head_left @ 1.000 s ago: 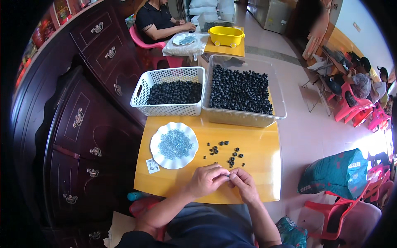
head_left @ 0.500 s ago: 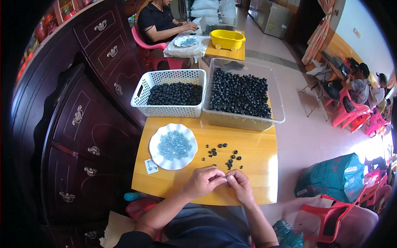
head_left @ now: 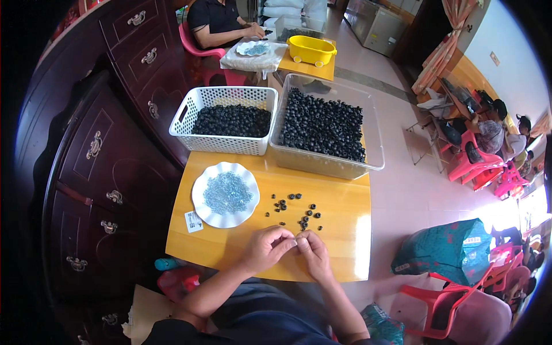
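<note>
Over the near part of the yellow wooden table (head_left: 339, 253), my left hand (head_left: 268, 249) and my right hand (head_left: 314, 254) meet at the fingertips. Both are closed in a pinch, and whatever sits between them is too small and covered to name. Just beyond the fingers lie several loose black ring-shaped parts (head_left: 309, 213), some bigger than others. To the left of these is a white wavy-edged plate (head_left: 200, 207), heaped with small clear-bluish pieces (head_left: 227, 192). A white label with a printed code (head_left: 194, 222) lies beside the plate.
At the table's far side stand a white perforated basket (head_left: 221, 144) and a clear plastic bin (head_left: 313, 167), both holding black ring parts. Dark drawers (head_left: 86, 149) line the left. Beyond, a person sits at another table with a yellow tub (head_left: 310, 52). A teal bag (head_left: 440, 253) stands right.
The whole view has shifted a little, so the table and containers sit farther left and higher. My hands stay joined at the fingertips, with only slight finger movement.
</note>
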`<state>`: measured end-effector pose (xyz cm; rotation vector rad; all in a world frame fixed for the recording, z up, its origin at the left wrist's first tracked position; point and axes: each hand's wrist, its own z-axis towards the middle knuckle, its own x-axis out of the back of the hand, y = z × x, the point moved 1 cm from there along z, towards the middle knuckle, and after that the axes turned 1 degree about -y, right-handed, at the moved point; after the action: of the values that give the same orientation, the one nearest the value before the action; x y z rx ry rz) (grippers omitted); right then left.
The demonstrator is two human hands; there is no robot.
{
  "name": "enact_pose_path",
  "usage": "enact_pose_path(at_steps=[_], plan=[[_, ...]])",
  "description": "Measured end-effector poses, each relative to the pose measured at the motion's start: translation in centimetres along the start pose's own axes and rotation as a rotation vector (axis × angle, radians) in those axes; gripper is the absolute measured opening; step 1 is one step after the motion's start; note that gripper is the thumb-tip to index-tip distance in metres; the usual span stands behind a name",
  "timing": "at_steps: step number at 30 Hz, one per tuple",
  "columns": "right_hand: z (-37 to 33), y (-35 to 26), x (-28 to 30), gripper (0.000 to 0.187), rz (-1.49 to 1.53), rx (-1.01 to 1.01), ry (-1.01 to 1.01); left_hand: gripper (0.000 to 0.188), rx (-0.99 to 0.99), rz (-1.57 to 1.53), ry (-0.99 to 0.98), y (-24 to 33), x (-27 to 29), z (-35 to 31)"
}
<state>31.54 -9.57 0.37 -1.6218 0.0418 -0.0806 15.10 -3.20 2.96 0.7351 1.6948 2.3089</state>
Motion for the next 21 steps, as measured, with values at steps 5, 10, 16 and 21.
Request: enact_pose_path(at_steps=[5,10,16,21], plan=[[0.2,1.5,-0.2,0.026,0.176,-0.060,-0.051,0.006,0.046,-0.092,0.006,0.2,0.2,-0.3],[-0.2,1.3,-0.6,0.021,0.066,-0.045,-0.010,0.007,0.083,-0.117,0.008,0.3,0.1,-0.3],[0.0,1.2,-1.0,0.009,-0.308,0.205,0.128,0.009,0.175,-0.163,-0.004,-1.3,-0.5,-0.6],[0.1,0.0,-0.9,0.004,-0.564,0.370,0.140,0.013,0.309,-0.297,-0.023,-1.8,-1.1,-0.9]])
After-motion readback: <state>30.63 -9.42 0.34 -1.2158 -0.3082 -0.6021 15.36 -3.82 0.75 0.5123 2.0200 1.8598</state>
